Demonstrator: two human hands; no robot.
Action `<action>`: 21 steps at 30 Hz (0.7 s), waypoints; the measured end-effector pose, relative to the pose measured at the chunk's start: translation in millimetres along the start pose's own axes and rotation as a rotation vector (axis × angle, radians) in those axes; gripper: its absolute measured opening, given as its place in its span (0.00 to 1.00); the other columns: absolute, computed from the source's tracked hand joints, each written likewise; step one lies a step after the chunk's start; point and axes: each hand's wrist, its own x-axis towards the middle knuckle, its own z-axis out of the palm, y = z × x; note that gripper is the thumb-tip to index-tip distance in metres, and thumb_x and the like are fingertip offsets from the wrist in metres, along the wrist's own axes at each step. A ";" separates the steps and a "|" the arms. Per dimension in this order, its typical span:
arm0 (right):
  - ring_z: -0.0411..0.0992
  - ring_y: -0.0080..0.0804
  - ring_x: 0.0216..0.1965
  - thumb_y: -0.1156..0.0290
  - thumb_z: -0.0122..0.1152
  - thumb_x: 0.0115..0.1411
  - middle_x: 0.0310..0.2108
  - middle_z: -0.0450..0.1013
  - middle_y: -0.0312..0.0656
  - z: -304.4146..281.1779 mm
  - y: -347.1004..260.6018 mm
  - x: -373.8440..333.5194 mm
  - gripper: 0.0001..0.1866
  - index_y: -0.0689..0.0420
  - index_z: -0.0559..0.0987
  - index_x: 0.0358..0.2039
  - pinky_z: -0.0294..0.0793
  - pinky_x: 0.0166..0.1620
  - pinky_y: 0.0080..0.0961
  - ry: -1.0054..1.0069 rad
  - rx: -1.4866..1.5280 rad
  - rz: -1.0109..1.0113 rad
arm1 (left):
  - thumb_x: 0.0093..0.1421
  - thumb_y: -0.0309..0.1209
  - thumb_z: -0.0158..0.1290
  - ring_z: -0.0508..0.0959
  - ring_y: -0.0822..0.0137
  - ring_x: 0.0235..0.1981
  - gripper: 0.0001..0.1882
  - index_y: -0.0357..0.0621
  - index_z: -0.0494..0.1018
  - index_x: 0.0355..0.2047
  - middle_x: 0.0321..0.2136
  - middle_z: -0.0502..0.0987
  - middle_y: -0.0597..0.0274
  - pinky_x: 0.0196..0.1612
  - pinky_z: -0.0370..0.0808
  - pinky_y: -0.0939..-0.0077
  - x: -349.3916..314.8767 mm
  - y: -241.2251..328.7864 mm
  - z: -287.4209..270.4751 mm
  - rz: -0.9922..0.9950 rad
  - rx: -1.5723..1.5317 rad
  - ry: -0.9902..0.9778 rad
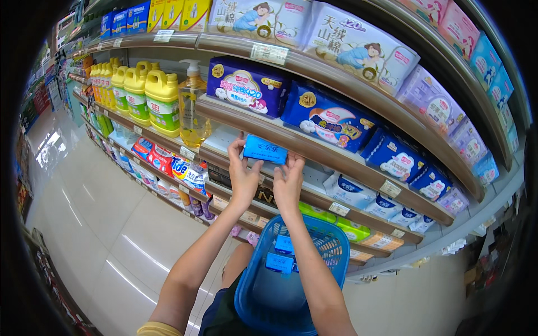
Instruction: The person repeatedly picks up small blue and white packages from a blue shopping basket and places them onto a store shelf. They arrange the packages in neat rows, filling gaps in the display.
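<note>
Both of my hands hold up a small flat blue packet (265, 149) in front of a shop shelf (314, 147). My left hand (242, 172) grips its left end, thumb on the front. My right hand (289, 180) grips its right lower edge. Below my forearms hangs a blue plastic basket (263, 291) with two more small blue packets (280, 255) lying inside it.
The curved shelving carries dark blue wrapped packs (330, 117), white packs (358, 45) above, and yellow jugs (162, 101) plus a clear pump bottle (193, 106) to the left. Lower shelves hold detergent pouches (168, 162). A glossy tiled aisle floor (95, 224) runs along the left.
</note>
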 end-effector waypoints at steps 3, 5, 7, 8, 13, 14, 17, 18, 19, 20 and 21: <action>0.64 0.52 0.68 0.88 0.49 0.61 0.66 0.62 0.61 -5.6 -11.3 -12.0 0.33 0.64 0.53 0.65 0.67 0.65 0.39 -0.032 0.124 0.049 | 0.53 0.05 0.54 0.63 0.58 0.67 0.35 0.41 0.55 0.57 0.68 0.57 0.43 0.67 0.68 0.65 -16.0 11.9 -2.1 0.013 -0.059 -0.011; 0.68 0.52 0.64 0.88 0.49 0.61 0.65 0.63 0.61 -9.7 -19.4 -25.2 0.36 0.60 0.52 0.69 0.70 0.62 0.39 -0.027 0.095 0.041 | 0.54 0.06 0.54 0.60 0.56 0.70 0.32 0.42 0.57 0.55 0.68 0.57 0.45 0.69 0.66 0.61 -30.8 22.1 -4.7 -0.009 -0.057 -0.009; 0.71 0.51 0.60 0.87 0.51 0.62 0.63 0.64 0.60 -16.9 -24.0 -39.0 0.39 0.59 0.51 0.72 0.73 0.59 0.39 -0.047 -0.013 -0.019 | 0.55 0.08 0.55 0.60 0.56 0.70 0.33 0.41 0.57 0.58 0.68 0.57 0.45 0.70 0.64 0.60 -47.7 36.5 -6.2 -0.017 -0.032 -0.005; 0.72 0.51 0.59 0.86 0.53 0.62 0.62 0.65 0.60 -21.7 -27.1 -50.4 0.40 0.59 0.51 0.72 0.73 0.59 0.40 -0.071 0.037 0.033 | 0.55 0.09 0.56 0.60 0.56 0.69 0.33 0.41 0.58 0.59 0.68 0.58 0.45 0.70 0.63 0.60 -59.7 44.1 -7.9 -0.027 0.015 0.003; 0.72 0.41 0.59 0.79 0.60 0.64 0.61 0.67 0.54 -73.4 -47.7 -90.9 0.37 0.60 0.56 0.71 0.76 0.57 0.36 -0.129 -0.033 0.080 | 0.59 0.16 0.58 0.67 0.60 0.64 0.32 0.37 0.60 0.63 0.62 0.65 0.50 0.68 0.65 0.62 -107.6 69.9 -8.3 -0.049 0.104 -0.051; 0.73 0.47 0.58 0.78 0.61 0.63 0.63 0.64 0.56 -85.9 -53.6 -99.1 0.37 0.60 0.58 0.70 0.77 0.55 0.35 -0.140 -0.031 0.101 | 0.59 0.17 0.58 0.68 0.60 0.63 0.32 0.37 0.61 0.63 0.61 0.66 0.51 0.67 0.66 0.62 -118.0 75.0 -8.6 -0.054 0.127 -0.078; 0.73 0.47 0.57 0.75 0.65 0.62 0.62 0.65 0.55 -114.5 -55.6 -127.2 0.38 0.59 0.59 0.70 0.79 0.54 0.35 -0.213 -0.105 0.234 | 0.60 0.17 0.59 0.71 0.62 0.60 0.32 0.37 0.61 0.63 0.59 0.68 0.51 0.63 0.69 0.66 -152.4 77.7 -19.1 -0.120 0.203 -0.159; 0.73 0.46 0.57 0.74 0.65 0.62 0.62 0.65 0.55 -126.1 -51.7 -136.3 0.38 0.59 0.59 0.70 0.79 0.53 0.35 -0.211 -0.131 0.238 | 0.60 0.17 0.59 0.72 0.62 0.59 0.32 0.37 0.61 0.63 0.59 0.69 0.52 0.62 0.70 0.69 -163.3 77.9 -18.6 -0.148 0.218 -0.199; 0.73 0.46 0.57 0.74 0.65 0.62 0.62 0.65 0.55 -137.2 -43.8 -146.2 0.38 0.60 0.59 0.70 0.79 0.52 0.34 -0.209 -0.156 0.243 | 0.60 0.18 0.59 0.73 0.63 0.57 0.30 0.37 0.63 0.63 0.56 0.71 0.53 0.60 0.71 0.69 -173.7 80.1 -13.3 -0.200 0.174 -0.211; 0.73 0.46 0.56 0.73 0.65 0.63 0.62 0.65 0.55 -146.9 -39.8 -154.3 0.38 0.60 0.59 0.70 0.80 0.51 0.34 -0.211 -0.177 0.245 | 0.61 0.18 0.59 0.74 0.63 0.56 0.30 0.37 0.63 0.63 0.55 0.73 0.53 0.60 0.72 0.68 -181.9 76.3 -10.6 -0.170 0.187 -0.250; 0.73 0.45 0.56 0.72 0.65 0.63 0.62 0.64 0.56 -157.3 -39.4 -160.0 0.39 0.60 0.57 0.71 0.80 0.50 0.34 -0.228 -0.217 0.334 | 0.61 0.19 0.59 0.74 0.63 0.56 0.30 0.38 0.63 0.63 0.55 0.73 0.53 0.60 0.72 0.67 -188.9 73.8 -6.6 -0.202 0.219 -0.293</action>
